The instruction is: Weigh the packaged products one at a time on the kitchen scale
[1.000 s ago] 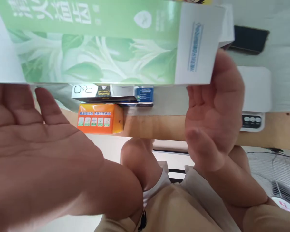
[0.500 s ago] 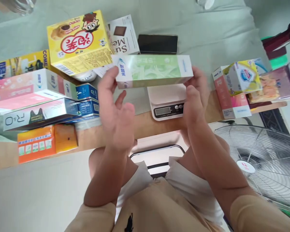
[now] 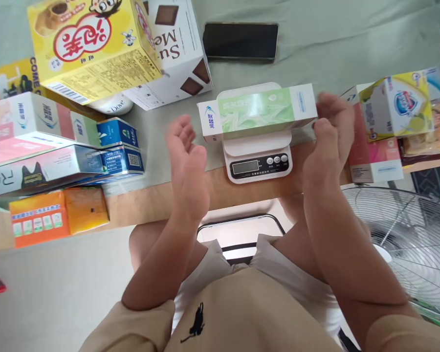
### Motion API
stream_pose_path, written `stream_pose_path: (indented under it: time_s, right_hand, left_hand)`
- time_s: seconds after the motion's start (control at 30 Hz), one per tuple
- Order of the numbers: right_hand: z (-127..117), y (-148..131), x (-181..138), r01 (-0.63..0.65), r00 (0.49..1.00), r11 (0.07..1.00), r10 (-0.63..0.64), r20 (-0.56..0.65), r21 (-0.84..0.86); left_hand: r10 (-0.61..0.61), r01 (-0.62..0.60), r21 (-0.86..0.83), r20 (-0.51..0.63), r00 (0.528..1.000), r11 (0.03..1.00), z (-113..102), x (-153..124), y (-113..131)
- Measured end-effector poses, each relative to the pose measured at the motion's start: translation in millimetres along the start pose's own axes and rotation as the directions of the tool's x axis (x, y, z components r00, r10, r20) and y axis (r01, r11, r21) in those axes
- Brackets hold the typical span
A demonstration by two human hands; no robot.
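Note:
A long green-and-white carton (image 3: 256,111) lies flat across the platform of a small white kitchen scale (image 3: 258,164) near the table's front edge. My left hand (image 3: 187,166) hovers open to the left of the carton, palm turned inward, not touching it. Beside the carton's right end is my right hand (image 3: 330,137), fingers loosely curved, fingertips at or just touching that end, with nothing clasped in them.
A black phone (image 3: 241,41) lies behind the scale. A yellow snack box (image 3: 91,44) and a white chocolate box (image 3: 176,54) stand at the back left. Stacked cartons (image 3: 40,146) and an orange box (image 3: 55,215) fill the left; more boxes (image 3: 396,107) sit right. A floor fan (image 3: 407,239) stands below right.
The green carton went from held up close between both hands down onto the scale. My left hand has let go and drawn back to the left; my right hand has loosened at the carton's end.

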State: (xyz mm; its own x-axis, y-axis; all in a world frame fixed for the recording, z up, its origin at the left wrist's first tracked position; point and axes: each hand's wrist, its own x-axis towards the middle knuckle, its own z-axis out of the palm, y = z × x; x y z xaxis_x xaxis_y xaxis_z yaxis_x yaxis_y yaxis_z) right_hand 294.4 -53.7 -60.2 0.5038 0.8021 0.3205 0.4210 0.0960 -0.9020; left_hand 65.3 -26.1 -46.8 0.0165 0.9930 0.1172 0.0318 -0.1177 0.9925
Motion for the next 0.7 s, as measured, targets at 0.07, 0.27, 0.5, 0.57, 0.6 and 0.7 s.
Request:
stream_pose_path:
  time_s: [0.07, 0.27, 0.5, 0.57, 0.6, 0.7]
  right_hand:
    - [1, 2, 2, 0.023, 0.996, 1.0, -0.024, -0.088, -0.018]
    - [0, 20, 11, 0.051, 0.996, 0.996, -0.045, -0.082, 0.072]
    - [-1, 20, 12, 0.021, 0.995, 0.99, -0.007, -0.1, 0.143]
    - [0, 20, 13, 0.023, 0.995, 0.996, -0.015, -0.1, 0.086]
    - [0, 20, 13, 0.02, 0.996, 0.999, -0.016, -0.087, 0.044]
    - [-2, 25, 14, 0.025, 0.999, 0.999, -0.027, -0.047, -0.033]
  left_hand:
    - [0.031, -0.031, 0.0, -0.084, 0.996, 1.0, -1, 1, -2]
    - [-0.016, 0.016, -0.021, -0.033, 0.999, 1.0, -9, 5, -4]
    - [-0.005, 0.005, 0.039, -0.014, 1.0, 0.999, -17, 8, -9]
    - [-0.003, 0.003, 0.047, -0.001, 1.0, 0.999, -17, 8, -10]
    - [-0.003, 0.003, 0.045, 0.0, 1.0, 0.999, -18, 9, -11]
    - [-0.013, 0.013, 0.026, -0.001, 1.0, 1.0, -20, 10, -14]
